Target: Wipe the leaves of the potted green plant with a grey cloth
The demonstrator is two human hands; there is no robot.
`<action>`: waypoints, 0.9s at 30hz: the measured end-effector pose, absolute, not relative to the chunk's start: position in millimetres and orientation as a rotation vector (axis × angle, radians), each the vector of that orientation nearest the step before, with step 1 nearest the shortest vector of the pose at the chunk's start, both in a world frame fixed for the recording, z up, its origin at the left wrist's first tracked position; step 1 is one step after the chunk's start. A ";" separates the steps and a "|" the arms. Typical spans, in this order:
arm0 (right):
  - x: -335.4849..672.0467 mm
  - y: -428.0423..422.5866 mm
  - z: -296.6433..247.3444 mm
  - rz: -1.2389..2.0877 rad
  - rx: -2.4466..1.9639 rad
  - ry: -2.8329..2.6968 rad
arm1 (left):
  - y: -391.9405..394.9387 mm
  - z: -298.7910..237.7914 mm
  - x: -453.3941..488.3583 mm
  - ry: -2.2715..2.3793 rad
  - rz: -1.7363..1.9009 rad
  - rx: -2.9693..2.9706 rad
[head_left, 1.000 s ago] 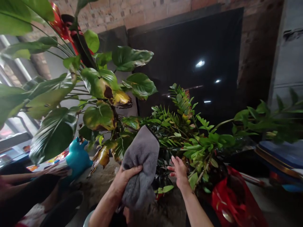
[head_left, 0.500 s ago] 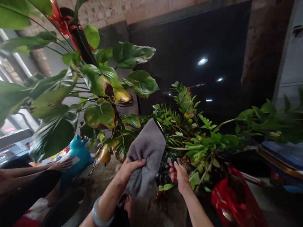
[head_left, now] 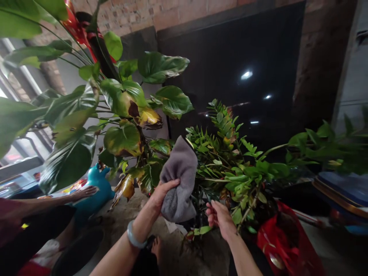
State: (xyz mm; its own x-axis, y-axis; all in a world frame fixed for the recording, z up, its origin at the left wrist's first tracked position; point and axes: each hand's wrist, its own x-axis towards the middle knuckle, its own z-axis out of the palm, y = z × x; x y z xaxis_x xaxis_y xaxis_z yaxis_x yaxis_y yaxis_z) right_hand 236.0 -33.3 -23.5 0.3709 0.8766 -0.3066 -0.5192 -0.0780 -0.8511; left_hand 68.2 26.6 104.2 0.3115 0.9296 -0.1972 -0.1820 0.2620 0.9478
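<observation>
"In front of the low green plant (head_left: 266, 168), what has changed?"

"The left hand (head_left: 161, 196) grips the gray cloth (head_left: 181, 174) slightly higher; a white scrap (head_left: 173, 226) now shows beneath."

"And the right hand (head_left: 220, 217)?"

"Spread a second ago; now loosely curled beside the foliage, nothing visible held. I judge the cloth remains under the left hand's control alone."

Left fingers (head_left: 171, 184) — clasping grey cloth (head_left: 180, 180) | right fingers (head_left: 212, 217) — loosely curled near green leaves (head_left: 237, 216) | turquoise figure (head_left: 99, 184), left side
</observation>
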 end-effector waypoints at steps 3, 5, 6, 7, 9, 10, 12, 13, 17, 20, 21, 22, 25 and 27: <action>237.4 -31.8 -31.4 1.219 -1.138 -0.413 | 16.3 66.2 69.5 0.940 0.755 1.164; 238.8 -31.8 -37.9 1.224 -1.137 -0.414 | 4.5 50.4 58.7 0.913 0.541 1.285; 239.6 -32.1 -40.1 1.228 -1.136 -0.415 | -0.3 49.9 51.8 0.897 0.470 1.322; 240.1 -32.7 -41.3 1.233 -1.134 -0.418 | -3.3 54.5 45.2 0.886 0.432 1.342; 240.3 -34.0 -39.6 1.247 -1.131 -0.425 | -2.2 75.0 36.7 0.868 0.492 1.322; 239.9 -34.7 -37.0 1.252 -1.130 -0.426 | 1.8 87.5 35.8 0.867 0.580 1.284; 238.3 -35.8 -30.1 1.249 -1.129 -0.416 | 13.9 107.4 40.5 0.882 0.773 1.176; 237.3 -36.2 -26.6 1.243 -1.127 -0.407 | 20.4 111.7 45.1 0.892 0.849 1.129; 234.4 -37.5 -20.2 1.225 -1.126 -0.372 | 31.3 84.8 60.0 0.967 0.854 1.164; 235.6 -38.3 -22.9 1.239 -1.167 -0.346 | 18.4 53.6 50.8 0.963 0.548 1.330; 236.5 -38.6 -24.1 1.247 -1.179 -0.341 | 12.7 50.1 44.3 0.928 0.443 1.371; 237.5 -38.8 -25.0 1.252 -1.182 -0.340 | 8.0 51.3 37.7 0.887 0.365 1.395; 239.5 -38.8 -25.1 1.255 -1.161 -0.347 | 5.7 78.2 27.4 0.824 0.421 1.362; 239.2 -38.2 -23.4 1.252 -1.144 -0.355 | 14.8 100.5 33.2 0.837 0.641 1.259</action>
State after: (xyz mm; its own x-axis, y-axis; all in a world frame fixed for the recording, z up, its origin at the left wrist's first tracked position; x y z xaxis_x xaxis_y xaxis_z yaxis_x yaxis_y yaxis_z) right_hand 239.2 -38.2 -23.4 0.3448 0.8700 -0.3524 -0.5562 -0.1130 -0.8233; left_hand 33.2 14.8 100.5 0.5586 0.8079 -0.1876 0.0292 0.2068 0.9779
